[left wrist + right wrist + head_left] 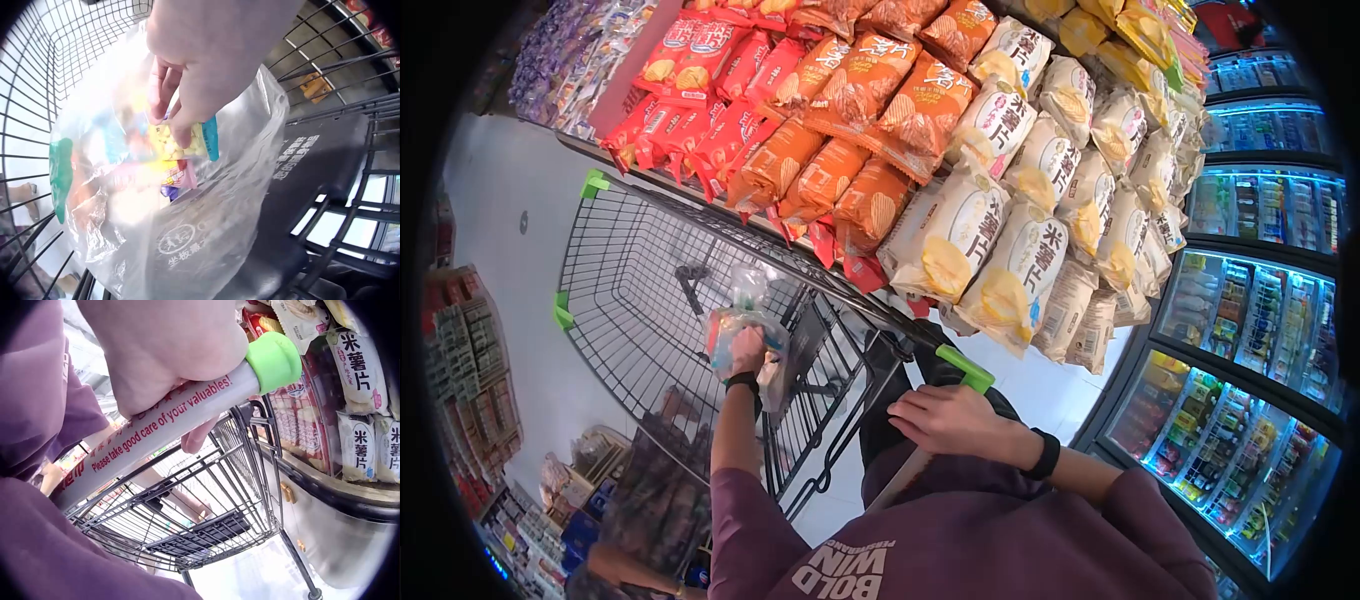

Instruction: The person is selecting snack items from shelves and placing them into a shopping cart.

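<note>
My left hand (747, 350) reaches down into a shopping cart (605, 300), over a clear plastic bag (219, 219). In the left wrist view the thumb and fingers pinch a small packet (197, 145) of pale yellow pieces with a teal end, at the bag's opening. Below it lies a pink packet (181, 175) with other colourful packets, blurred through the plastic. My right hand (162, 350) grips the white cart handle (169, 425), with a finger showing beneath the bar. A bright green cap (275, 362) covers the handle's end.
A display piled with orange chip bags (865, 90), red bags (690, 60) and white bags (1025, 270) stands right against the cart. Lit drink coolers (1250, 310) line the right. At lower left another person (660, 500) stands near stocked shelves (475, 370).
</note>
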Action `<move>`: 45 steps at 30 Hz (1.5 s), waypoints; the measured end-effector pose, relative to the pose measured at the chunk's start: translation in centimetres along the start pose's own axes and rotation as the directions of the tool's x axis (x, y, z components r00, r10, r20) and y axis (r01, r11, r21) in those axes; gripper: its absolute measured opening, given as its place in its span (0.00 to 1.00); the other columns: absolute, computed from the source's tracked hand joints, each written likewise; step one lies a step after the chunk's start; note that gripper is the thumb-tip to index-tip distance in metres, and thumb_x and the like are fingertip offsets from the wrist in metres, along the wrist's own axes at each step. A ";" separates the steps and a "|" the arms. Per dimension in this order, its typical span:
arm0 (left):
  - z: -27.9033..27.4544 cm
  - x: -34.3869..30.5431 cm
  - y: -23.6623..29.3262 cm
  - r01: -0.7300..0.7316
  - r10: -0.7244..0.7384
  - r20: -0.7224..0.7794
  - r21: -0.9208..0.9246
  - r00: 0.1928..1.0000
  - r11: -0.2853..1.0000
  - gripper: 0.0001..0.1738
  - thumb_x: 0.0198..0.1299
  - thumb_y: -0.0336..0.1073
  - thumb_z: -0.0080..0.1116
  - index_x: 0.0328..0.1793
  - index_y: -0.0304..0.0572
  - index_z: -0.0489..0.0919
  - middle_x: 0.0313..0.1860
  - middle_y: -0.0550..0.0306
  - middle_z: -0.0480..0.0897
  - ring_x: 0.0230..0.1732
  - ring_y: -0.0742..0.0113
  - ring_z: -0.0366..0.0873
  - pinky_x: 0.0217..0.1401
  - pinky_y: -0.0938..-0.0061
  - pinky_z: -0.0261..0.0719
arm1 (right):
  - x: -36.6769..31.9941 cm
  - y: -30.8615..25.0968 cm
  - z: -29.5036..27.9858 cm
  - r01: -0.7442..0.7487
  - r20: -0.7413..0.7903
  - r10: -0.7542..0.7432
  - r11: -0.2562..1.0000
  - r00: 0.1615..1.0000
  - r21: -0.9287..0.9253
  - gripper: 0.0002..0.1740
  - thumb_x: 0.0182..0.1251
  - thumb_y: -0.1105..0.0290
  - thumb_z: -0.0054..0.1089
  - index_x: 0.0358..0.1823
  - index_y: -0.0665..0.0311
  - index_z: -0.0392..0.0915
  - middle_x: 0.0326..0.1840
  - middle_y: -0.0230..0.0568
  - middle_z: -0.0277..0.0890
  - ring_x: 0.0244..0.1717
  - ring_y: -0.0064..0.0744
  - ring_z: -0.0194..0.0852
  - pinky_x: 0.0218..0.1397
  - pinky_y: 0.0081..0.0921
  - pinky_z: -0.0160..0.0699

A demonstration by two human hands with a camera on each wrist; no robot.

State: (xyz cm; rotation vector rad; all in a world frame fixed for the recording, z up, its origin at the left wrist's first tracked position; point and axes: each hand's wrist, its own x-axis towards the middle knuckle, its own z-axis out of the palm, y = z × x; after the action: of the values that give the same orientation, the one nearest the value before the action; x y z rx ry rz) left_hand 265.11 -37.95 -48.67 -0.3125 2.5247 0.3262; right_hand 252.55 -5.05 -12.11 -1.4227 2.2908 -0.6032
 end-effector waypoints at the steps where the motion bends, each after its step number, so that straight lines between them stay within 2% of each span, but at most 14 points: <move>1: -0.6 -0.4 0.0 -0.003 0.002 -0.002 -0.028 1.000 1.000 0.08 0.56 0.30 0.64 0.41 0.39 0.81 0.38 0.41 0.85 0.45 0.46 0.86 0.44 0.55 0.85 | -0.1 0.1 0.0 -0.001 0.024 0.000 1.000 1.000 0.007 0.06 0.67 0.63 0.63 0.36 0.56 0.78 0.31 0.29 0.76 0.32 0.30 0.81 0.29 0.28 0.81; 6: -5.5 -4.4 0.0 -0.094 0.042 -0.134 -0.405 0.990 0.909 0.16 0.53 0.39 0.73 0.41 0.37 0.82 0.38 0.41 0.85 0.40 0.44 0.85 0.43 0.55 0.81 | -0.3 0.7 0.0 0.043 0.046 -0.048 0.994 0.998 0.100 0.06 0.68 0.63 0.63 0.40 0.55 0.81 0.33 0.30 0.81 0.32 0.33 0.83 0.31 0.30 0.82; 8: -10.8 -6.9 1.8 -0.345 0.131 -0.490 -0.377 0.862 0.859 0.17 0.54 0.40 0.74 0.41 0.37 0.82 0.36 0.44 0.85 0.36 0.50 0.84 0.40 0.59 0.81 | -0.3 0.8 -0.7 0.043 0.073 -0.061 0.973 0.995 0.228 0.07 0.69 0.63 0.60 0.41 0.58 0.80 0.34 0.35 0.81 0.35 0.39 0.84 0.35 0.35 0.83; 13: -19.6 -12.4 4.2 -0.082 -0.182 -0.169 -0.909 0.969 0.409 0.13 0.61 0.37 0.71 0.39 0.36 0.80 0.31 0.56 0.84 0.29 0.70 0.82 0.32 0.73 0.78 | 0.1 1.3 -1.8 -0.027 0.207 -0.084 0.877 0.975 0.480 0.10 0.70 0.64 0.60 0.47 0.60 0.80 0.39 0.45 0.84 0.40 0.47 0.85 0.46 0.38 0.84; 14: -23.1 -14.3 5.6 -0.065 -0.201 -0.130 -0.952 0.971 0.299 0.12 0.62 0.36 0.70 0.39 0.36 0.79 0.30 0.59 0.84 0.28 0.74 0.81 0.30 0.76 0.77 | 0.1 1.5 -1.6 0.016 0.111 -0.092 0.836 0.990 0.549 0.09 0.70 0.66 0.64 0.46 0.63 0.82 0.36 0.42 0.83 0.33 0.35 0.83 0.37 0.31 0.81; 20: -34.0 -22.8 14.4 -0.303 -0.204 -0.267 -0.937 0.942 -0.172 0.09 0.64 0.33 0.68 0.44 0.36 0.80 0.29 0.61 0.85 0.24 0.75 0.81 0.28 0.81 0.77 | 1.2 -1.1 -8.1 0.208 -0.316 -0.028 0.806 0.948 0.555 0.22 0.66 0.67 0.70 0.58 0.62 0.74 0.48 0.41 0.79 0.43 0.32 0.84 0.39 0.28 0.81; 23: -36.3 -24.5 18.8 -0.326 -0.138 -0.300 -0.914 0.944 -0.239 0.10 0.64 0.34 0.67 0.46 0.36 0.80 0.30 0.60 0.86 0.24 0.76 0.82 0.29 0.82 0.77 | 2.0 -1.9 -10.6 0.189 -0.305 -0.008 0.802 0.952 0.567 0.32 0.62 0.62 0.75 0.64 0.63 0.70 0.47 0.43 0.80 0.42 0.33 0.83 0.42 0.31 0.81; 29: -34.7 -23.9 18.7 -0.337 -0.114 -0.340 -0.941 0.934 0.045 0.18 0.68 0.42 0.65 0.54 0.36 0.79 0.32 0.60 0.87 0.29 0.81 0.83 0.27 0.85 0.74 | 4.3 -1.9 -9.6 0.043 -0.011 -0.046 0.777 0.999 0.628 0.31 0.62 0.57 0.73 0.59 0.70 0.73 0.38 0.50 0.82 0.41 0.34 0.85 0.44 0.34 0.80; 30: -34.2 -24.0 18.2 -0.326 -0.147 -0.334 -0.942 0.931 0.081 0.21 0.68 0.44 0.65 0.56 0.34 0.79 0.32 0.57 0.88 0.31 0.79 0.84 0.29 0.83 0.76 | 4.9 -2.5 -9.7 0.027 0.016 -0.049 0.760 0.999 0.650 0.30 0.65 0.58 0.71 0.59 0.71 0.72 0.40 0.53 0.83 0.44 0.43 0.87 0.46 0.39 0.80; 37: -21.6 -22.2 9.1 0.087 -0.347 -0.184 -0.766 0.920 0.637 0.21 0.71 0.48 0.60 0.50 0.32 0.83 0.30 0.51 0.87 0.32 0.70 0.86 0.38 0.71 0.81 | 15.9 -3.9 -1.0 0.091 0.280 -0.100 0.995 0.955 0.045 0.19 0.66 0.69 0.60 0.51 0.77 0.74 0.42 0.71 0.80 0.48 0.70 0.80 0.52 0.49 0.81; 38: -19.7 -21.9 7.9 0.149 -0.347 -0.140 -0.712 0.927 0.686 0.22 0.71 0.48 0.60 0.51 0.31 0.84 0.30 0.50 0.87 0.32 0.69 0.86 0.38 0.69 0.81 | 18.1 -4.1 1.2 0.100 0.385 -0.095 0.995 0.918 0.008 0.18 0.62 0.71 0.61 0.49 0.77 0.78 0.46 0.68 0.81 0.50 0.64 0.82 0.53 0.46 0.83; 42: -13.9 -19.6 4.4 0.229 -0.339 -0.005 -0.729 0.941 0.645 0.22 0.66 0.50 0.63 0.49 0.37 0.87 0.34 0.44 0.89 0.36 0.52 0.89 0.44 0.61 0.84 | 23.3 -4.7 7.8 -0.155 0.722 0.167 0.984 0.671 -0.083 0.16 0.57 0.68 0.66 0.43 0.74 0.85 0.51 0.62 0.84 0.53 0.52 0.86 0.54 0.43 0.86; 44: -10.6 -17.9 3.2 0.281 -0.385 0.062 -0.791 0.921 0.543 0.21 0.65 0.51 0.63 0.48 0.39 0.88 0.35 0.41 0.88 0.38 0.51 0.89 0.47 0.62 0.84 | 24.8 -2.9 12.6 -0.177 0.725 0.238 0.971 0.647 -0.161 0.20 0.55 0.68 0.69 0.43 0.81 0.81 0.38 0.55 0.85 0.27 0.43 0.87 0.24 0.35 0.86; 45: -9.8 -16.9 3.0 0.319 -0.409 0.105 -0.806 0.906 0.498 0.22 0.65 0.51 0.64 0.48 0.38 0.88 0.35 0.41 0.88 0.39 0.51 0.89 0.47 0.62 0.84 | 25.7 -1.1 16.2 -0.211 0.720 0.274 0.961 0.638 -0.179 0.21 0.55 0.69 0.71 0.45 0.80 0.81 0.41 0.56 0.85 0.29 0.45 0.88 0.27 0.35 0.89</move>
State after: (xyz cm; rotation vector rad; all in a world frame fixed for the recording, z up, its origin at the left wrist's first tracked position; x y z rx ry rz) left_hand 272.92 -35.46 -30.68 -1.2348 2.1284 1.3300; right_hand 251.08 -31.26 -27.35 -1.0651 1.7744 0.1627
